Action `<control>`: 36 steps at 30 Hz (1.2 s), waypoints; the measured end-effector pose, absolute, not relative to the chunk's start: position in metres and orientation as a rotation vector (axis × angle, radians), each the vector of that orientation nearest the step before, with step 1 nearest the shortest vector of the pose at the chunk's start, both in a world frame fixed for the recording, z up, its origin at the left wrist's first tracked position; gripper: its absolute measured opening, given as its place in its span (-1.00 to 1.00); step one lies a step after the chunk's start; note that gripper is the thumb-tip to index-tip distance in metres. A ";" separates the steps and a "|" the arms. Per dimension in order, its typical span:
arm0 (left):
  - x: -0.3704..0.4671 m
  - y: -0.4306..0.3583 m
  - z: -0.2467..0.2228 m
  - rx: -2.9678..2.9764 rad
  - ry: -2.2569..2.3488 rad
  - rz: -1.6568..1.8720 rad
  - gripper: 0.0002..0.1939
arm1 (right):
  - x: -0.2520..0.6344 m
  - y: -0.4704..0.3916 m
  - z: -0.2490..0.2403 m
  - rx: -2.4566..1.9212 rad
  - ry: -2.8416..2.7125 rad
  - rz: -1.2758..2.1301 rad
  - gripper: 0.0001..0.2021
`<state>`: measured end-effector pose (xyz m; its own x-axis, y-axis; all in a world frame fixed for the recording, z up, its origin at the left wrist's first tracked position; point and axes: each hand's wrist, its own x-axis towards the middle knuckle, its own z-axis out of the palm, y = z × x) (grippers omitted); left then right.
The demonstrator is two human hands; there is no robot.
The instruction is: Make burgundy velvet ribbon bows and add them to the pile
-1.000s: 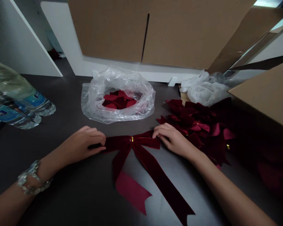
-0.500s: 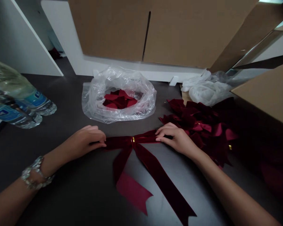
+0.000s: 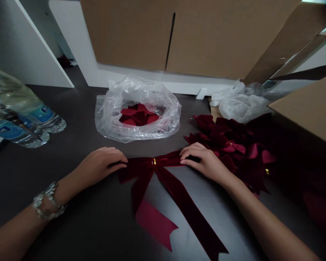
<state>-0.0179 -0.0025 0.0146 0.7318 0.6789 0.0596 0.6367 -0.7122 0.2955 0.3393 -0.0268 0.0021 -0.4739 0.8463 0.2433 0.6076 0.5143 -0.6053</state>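
A dark red velvet bow (image 3: 143,166) lies on the table, its middle bound by a gold tie (image 3: 154,161). Two notched ribbon tails (image 3: 188,203) spread toward me, the left one turned to show its paler underside. My left hand (image 3: 101,163) pinches the upper edge of the left loop, whose end droops below the fingers. On the other side, my right hand (image 3: 201,157) has the right loop pinched between thumb and fingers.
A clear plastic bag (image 3: 103,123) holding red pieces stands behind the bow. To the right lies a pile of red bows (image 3: 233,148), with crumpled white plastic (image 3: 241,103) behind it. Water bottles (image 3: 29,116) sit at left; a cardboard sheet (image 3: 201,40) rises at the back.
My left hand has shifted slightly right, inward along the left loop, and the loop's end now shows below it. My right hand stays on the right loop.
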 end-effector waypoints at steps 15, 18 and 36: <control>-0.022 -0.013 0.021 2.717 0.962 0.303 -0.85 | 0.341 -0.027 0.000 -1.209 -2.167 0.663 -0.89; -0.021 -0.018 0.022 2.720 0.947 0.269 -0.81 | 0.342 -0.027 0.002 -1.211 -2.199 0.653 -0.91; -0.018 -0.014 0.015 2.302 1.277 0.300 -0.74 | 0.341 -0.028 0.001 -1.260 -2.159 0.628 -0.84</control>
<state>-0.0184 -0.0144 0.0149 0.5388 0.8414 -0.0425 0.7344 -0.4444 0.5130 0.3411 -0.0282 0.0009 -0.4041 0.8858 0.2282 0.6249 0.4495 -0.6383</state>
